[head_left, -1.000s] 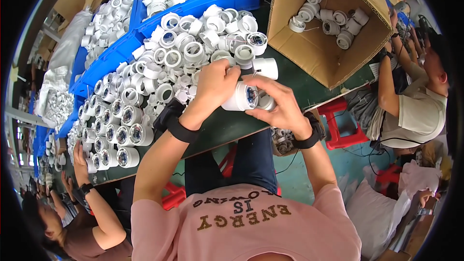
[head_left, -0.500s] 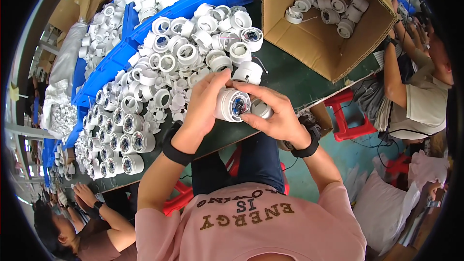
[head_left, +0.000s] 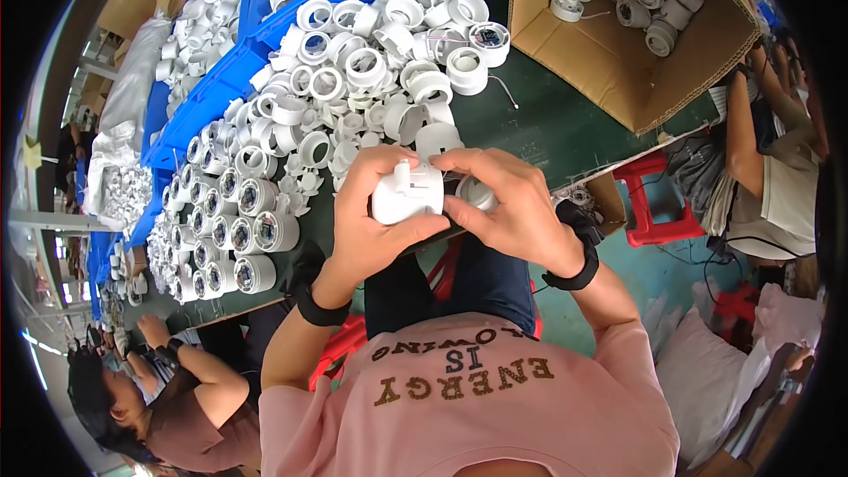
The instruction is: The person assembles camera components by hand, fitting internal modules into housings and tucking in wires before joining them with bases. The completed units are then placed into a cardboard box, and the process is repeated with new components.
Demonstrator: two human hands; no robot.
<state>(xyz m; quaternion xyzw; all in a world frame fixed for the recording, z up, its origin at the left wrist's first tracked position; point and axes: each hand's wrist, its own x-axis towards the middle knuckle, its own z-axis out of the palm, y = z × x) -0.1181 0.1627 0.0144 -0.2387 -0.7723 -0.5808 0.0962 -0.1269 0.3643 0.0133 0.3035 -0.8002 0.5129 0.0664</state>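
A white cylindrical plastic housing (head_left: 408,196) is between my two hands, above the table's front edge. My left hand (head_left: 364,212) wraps its left side, fingers behind and thumb along the lower front. Its slotted side with a small raised tab faces up; the circuit board end is hidden. My right hand (head_left: 521,208) pinches the housing's right end with thumb and index fingertips. A smaller white round part (head_left: 477,193) shows inside the curl of the right hand; whether the palm holds it is partly hidden. Just beyond my fingers lies another white housing (head_left: 438,139).
White rings and housings are heaped on the dark green table (head_left: 565,93), before blue bins (head_left: 208,93). Housings with circuit boards stand in rows (head_left: 256,231) at left. A cardboard box (head_left: 609,79) holding several housings is at far right. Co-workers sit on both sides.
The housing has turned in my hands: its open end with the circuit board faced right before, and now its slotted side wall shows. My left hand has shifted lower around it.
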